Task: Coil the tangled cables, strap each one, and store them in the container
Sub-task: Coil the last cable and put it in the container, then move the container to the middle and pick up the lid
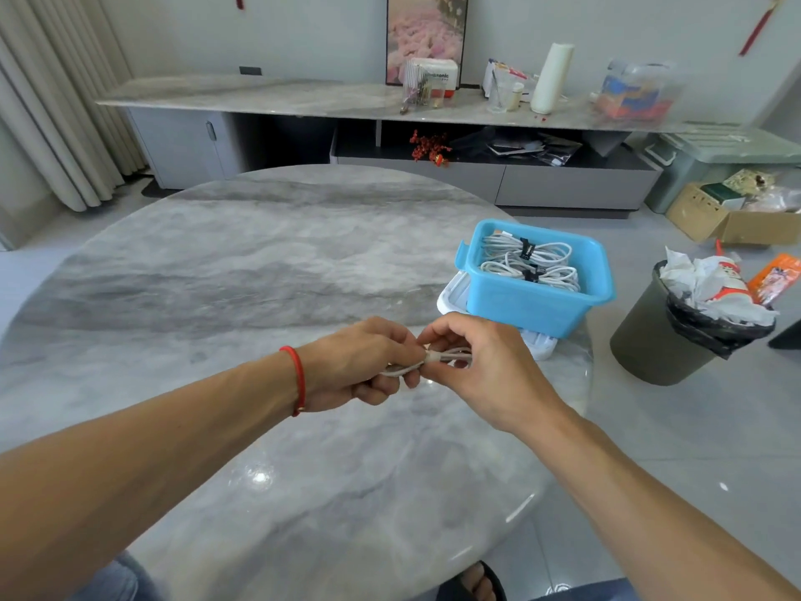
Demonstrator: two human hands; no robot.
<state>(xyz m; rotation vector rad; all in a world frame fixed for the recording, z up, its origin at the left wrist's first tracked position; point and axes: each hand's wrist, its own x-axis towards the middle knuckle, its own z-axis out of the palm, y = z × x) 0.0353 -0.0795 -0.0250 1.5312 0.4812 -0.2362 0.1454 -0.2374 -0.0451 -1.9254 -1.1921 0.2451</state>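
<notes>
A coiled white cable is held between both hands above the round marble table. My left hand, with a red string at its wrist, grips the coil's left end in curled fingers. My right hand pinches the coil near its middle, where a pale band wraps it. The blue container stands at the table's right edge, just beyond my right hand. Two coiled white cables with black straps lie inside it. A white lid lies under the container.
A dark bin with a black liner, full of paper and wrappers, stands on the floor right of the table. A cardboard box sits farther back. A long low cabinet with clutter lines the far wall.
</notes>
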